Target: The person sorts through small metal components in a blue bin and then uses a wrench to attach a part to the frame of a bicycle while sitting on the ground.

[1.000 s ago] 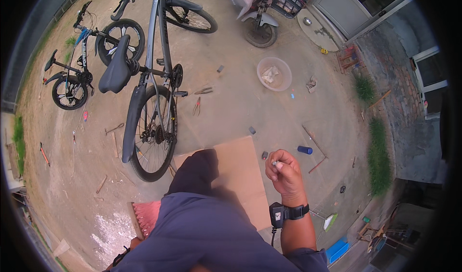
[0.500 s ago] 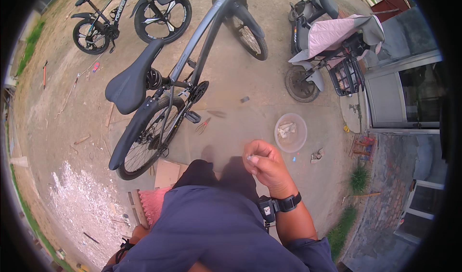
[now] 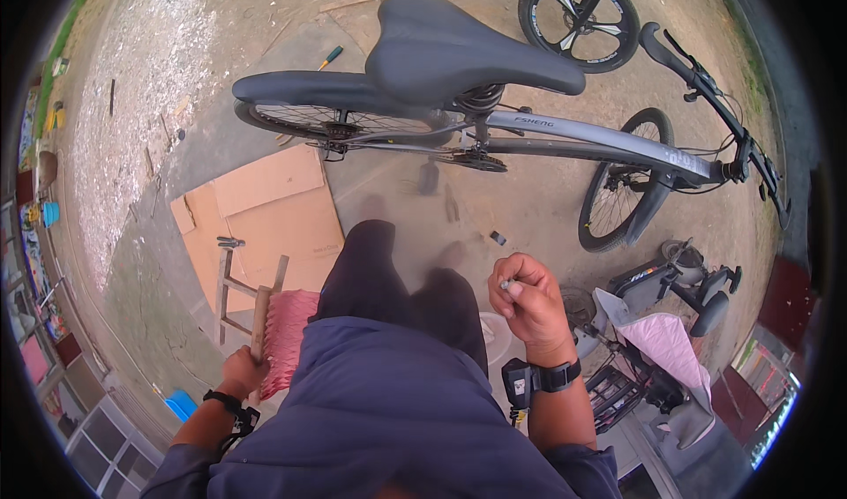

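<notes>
My left hand [image 3: 243, 371] is closed round the wooden bar of a small stool [image 3: 262, 322], beside its pink fringed cover [image 3: 289, 340]. Thumb and fingers of my right hand [image 3: 536, 309] pinch a small grey piece [image 3: 505, 285], too small to name; the hand is raised in front of my right thigh. Ahead of me stands a grey bicycle [image 3: 573, 128] with a black saddle [image 3: 441, 40], its rear wheel to the left and its handlebar to the right. Neither hand touches it.
Flattened cardboard [image 3: 256, 208] lies by the stool. A screwdriver [image 3: 331, 57] lies beyond the rear wheel. Partly hidden behind my right hand is a pale tub [image 3: 497, 336]. To the right stands a scooter with a pink cover [image 3: 657, 340]; another bicycle's wheel [image 3: 609, 22] shows at the back.
My view has swung left, so the bicycle now lies across it and the cardboard and stool show more. My left hand, mostly hidden before, now shows on the stool. The right keeps its pinch.
</notes>
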{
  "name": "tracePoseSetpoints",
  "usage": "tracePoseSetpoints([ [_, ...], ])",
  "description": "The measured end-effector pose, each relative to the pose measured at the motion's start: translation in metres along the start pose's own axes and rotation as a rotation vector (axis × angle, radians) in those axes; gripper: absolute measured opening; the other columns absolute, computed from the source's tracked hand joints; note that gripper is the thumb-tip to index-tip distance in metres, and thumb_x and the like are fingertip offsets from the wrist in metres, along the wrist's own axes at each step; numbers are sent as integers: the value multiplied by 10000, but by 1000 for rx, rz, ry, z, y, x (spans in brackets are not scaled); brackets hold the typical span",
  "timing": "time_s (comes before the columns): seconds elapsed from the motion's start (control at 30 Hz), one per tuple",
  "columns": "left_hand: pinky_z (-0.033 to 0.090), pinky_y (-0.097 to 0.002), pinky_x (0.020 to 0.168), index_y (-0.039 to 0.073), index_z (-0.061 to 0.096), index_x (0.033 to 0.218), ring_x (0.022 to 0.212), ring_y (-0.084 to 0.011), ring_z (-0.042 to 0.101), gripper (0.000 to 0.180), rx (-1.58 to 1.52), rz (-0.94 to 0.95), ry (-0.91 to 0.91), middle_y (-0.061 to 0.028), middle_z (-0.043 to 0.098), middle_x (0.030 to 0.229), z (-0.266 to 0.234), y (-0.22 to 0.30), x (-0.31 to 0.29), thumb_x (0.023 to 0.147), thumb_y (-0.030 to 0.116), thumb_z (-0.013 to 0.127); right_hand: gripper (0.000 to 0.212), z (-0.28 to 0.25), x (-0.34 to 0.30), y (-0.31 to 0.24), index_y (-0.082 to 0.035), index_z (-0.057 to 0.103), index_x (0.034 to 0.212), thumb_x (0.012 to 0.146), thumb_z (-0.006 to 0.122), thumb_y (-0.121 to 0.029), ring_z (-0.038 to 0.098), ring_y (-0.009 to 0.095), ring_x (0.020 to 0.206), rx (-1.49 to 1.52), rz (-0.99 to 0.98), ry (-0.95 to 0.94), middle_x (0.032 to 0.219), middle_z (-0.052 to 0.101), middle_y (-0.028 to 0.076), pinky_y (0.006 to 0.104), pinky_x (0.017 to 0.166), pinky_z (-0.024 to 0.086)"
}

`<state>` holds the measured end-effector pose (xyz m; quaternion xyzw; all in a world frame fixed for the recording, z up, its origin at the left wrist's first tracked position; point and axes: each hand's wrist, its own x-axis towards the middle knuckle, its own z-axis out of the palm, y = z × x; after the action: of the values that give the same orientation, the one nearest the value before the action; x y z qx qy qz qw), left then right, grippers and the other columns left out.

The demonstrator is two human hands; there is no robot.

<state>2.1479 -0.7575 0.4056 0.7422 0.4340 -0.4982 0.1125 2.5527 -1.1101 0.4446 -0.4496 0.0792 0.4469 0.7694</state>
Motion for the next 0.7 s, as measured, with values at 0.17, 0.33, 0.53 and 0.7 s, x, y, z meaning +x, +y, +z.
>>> tracePoseSetpoints([
  [0.17, 558, -469, 842, 10, 713, 1025, 936, -380, 713, 463, 3, -59, -275, -224, 729, 977, 69, 0, -7, 763, 392, 712, 151, 12, 58, -2, -24, 578, 902, 872, 668, -141, 417, 105, 570, -111, 190, -79, 728, 463, 15, 237, 512, 317],
  [0.33, 569, -443, 830, 27, 753, 980, 931, -366, 725, 420, -30, 77, -558, -192, 746, 964, 112, 45, 7, 746, 373, 704, 157, 29, 133, 27, -21, 571, 888, 865, 670, -141, 423, 108, 568, -176, 315, -132, 715, 463, 23, 240, 501, 313],
  [0.53, 579, -451, 817, 94, 762, 1053, 988, -338, 726, 383, -34, 306, -650, -164, 745, 1044, 171, 129, 63, 871, 392, 604, 167, 9, 188, 71, -18, 564, 873, 857, 676, -141, 416, 111, 564, -256, 550, -198, 711, 458, 29, 241, 499, 313],
  [0.7, 588, -448, 826, 148, 765, 1078, 1015, -303, 728, 281, -121, 407, -672, -158, 745, 1080, 237, 210, 133, 913, 296, 593, 207, -28, 220, 109, -24, 546, 851, 853, 693, -170, 409, 107, 558, -370, 720, -206, 714, 454, 30, 239, 490, 308],
])
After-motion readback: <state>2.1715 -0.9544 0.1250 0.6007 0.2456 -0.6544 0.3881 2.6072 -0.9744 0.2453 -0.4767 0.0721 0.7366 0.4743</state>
